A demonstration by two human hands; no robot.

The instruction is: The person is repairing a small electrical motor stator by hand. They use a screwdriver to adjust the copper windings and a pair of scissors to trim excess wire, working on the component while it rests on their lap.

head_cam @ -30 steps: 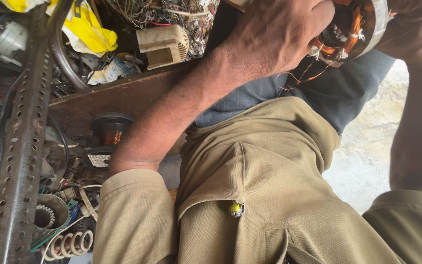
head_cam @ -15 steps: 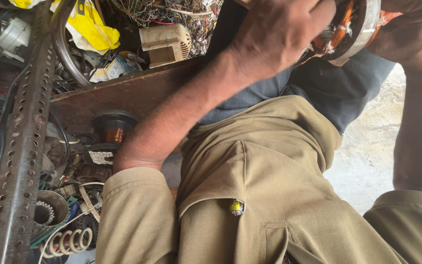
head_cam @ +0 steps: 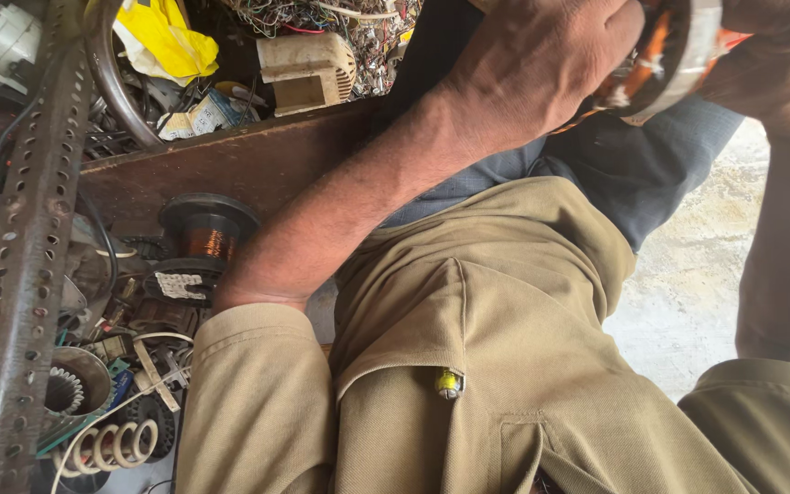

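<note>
The motor stator that the left hand and right hand are gripping is showing a dull, smooth metal ring around glossy copper-coloured windings. The shirt is looking like matt khaki woven cloth, and the trousers like darker, soft grey-blue cloth. The board is appearing as worn, matt brown wood. The perforated angle bar is showing rough, rust-flecked metal. The spool is carrying shiny copper wire between black plastic flanges. The floor is looking like pale, gritty concrete.
</note>
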